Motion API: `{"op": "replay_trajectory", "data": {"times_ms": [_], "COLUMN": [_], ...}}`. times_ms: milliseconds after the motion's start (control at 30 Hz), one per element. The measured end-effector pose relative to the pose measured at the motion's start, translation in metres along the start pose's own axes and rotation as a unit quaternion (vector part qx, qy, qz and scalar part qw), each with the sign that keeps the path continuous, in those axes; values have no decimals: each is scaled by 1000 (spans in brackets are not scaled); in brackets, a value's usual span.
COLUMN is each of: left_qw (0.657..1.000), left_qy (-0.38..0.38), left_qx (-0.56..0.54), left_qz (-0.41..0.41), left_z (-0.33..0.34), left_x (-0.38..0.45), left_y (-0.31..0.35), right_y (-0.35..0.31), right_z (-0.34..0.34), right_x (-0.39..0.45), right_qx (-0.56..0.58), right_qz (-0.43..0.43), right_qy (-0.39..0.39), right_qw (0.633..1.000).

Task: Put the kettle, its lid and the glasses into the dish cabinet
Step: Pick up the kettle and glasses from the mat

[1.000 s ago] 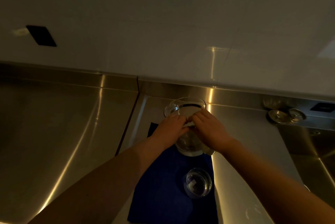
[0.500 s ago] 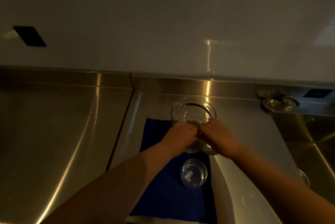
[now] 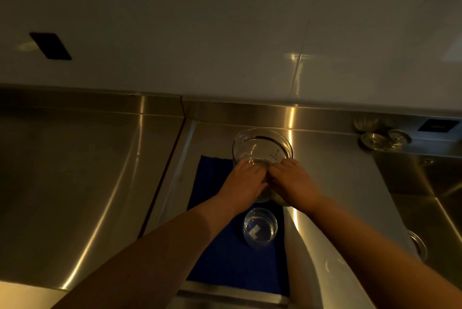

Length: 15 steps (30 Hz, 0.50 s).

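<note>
Head view: both hands meet over a clear glass kettle (image 3: pixel 262 147) that stands on a steel counter (image 3: pixel 75 183), at the far edge of a dark blue cloth (image 3: pixel 225 258).

1. Left hand (image 3: pixel 243 181): fingers curled and pressed against the near-left side of the kettle's rim. The grip is closed on the glass. How far the fingers wrap around the wall cannot be told, since the back of the hand hides them.

2. Right hand (image 3: pixel 293 181): fingers curled against the near-right side of the same rim, knuckles just beside those of the left hand. It also grips the kettle. Something pale shows beneath this hand; whether it is part of the kettle or a separate item cannot be told.

3. Kettle: upright, open at the top, with a pouring lip on the far-left part of the rim. The far half of the rim shows beyond both hands; the near half is covered by them.

4. Glass (image 3: pixel 260 227): a short clear tumbler stands upright on the cloth, nearer the person than both hands and between the two forearms. It touches neither hand.

5. Far right of the right hand, small round metal fittings (image 3: pixel 385 137) sit on the raised back ledge of the counter, well apart from the kettle.

6. Lighting is dim; fine detail on the glass is hard to read.
</note>
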<state>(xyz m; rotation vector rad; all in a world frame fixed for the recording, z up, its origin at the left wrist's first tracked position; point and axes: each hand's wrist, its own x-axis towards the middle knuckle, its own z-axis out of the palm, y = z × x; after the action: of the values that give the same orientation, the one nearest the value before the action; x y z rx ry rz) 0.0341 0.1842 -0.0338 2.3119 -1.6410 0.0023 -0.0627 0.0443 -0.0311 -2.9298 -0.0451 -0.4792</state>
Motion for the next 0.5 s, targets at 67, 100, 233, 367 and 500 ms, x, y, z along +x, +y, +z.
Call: {"op": "replay_trajectory", "data": {"times_ms": [67, 100, 233, 367, 500], "left_qw": [1000, 999, 998, 996, 991], "left_qy": [19, 28, 52, 32, -13], "left_qx": [7, 13, 14, 74, 125], "left_qz": [-12, -14, -39, -46, 34], "left_z": [5, 7, 8, 20, 34], "left_x": [-6, -11, -28, -49, -64], "left_y": [4, 7, 22, 34, 43], "right_y": [0, 1, 4, 6, 9], "right_z": [1, 2, 7, 10, 14], "right_x": [1, 1, -1, -3, -2], "right_qx": [-12, -15, -11, -4, -8], "right_qz": [2, 6, 11, -2, 2], "right_qy": [-7, -12, -11, 15, 24], "right_qw": [1000, 1000, 1000, 1000, 1000]}}
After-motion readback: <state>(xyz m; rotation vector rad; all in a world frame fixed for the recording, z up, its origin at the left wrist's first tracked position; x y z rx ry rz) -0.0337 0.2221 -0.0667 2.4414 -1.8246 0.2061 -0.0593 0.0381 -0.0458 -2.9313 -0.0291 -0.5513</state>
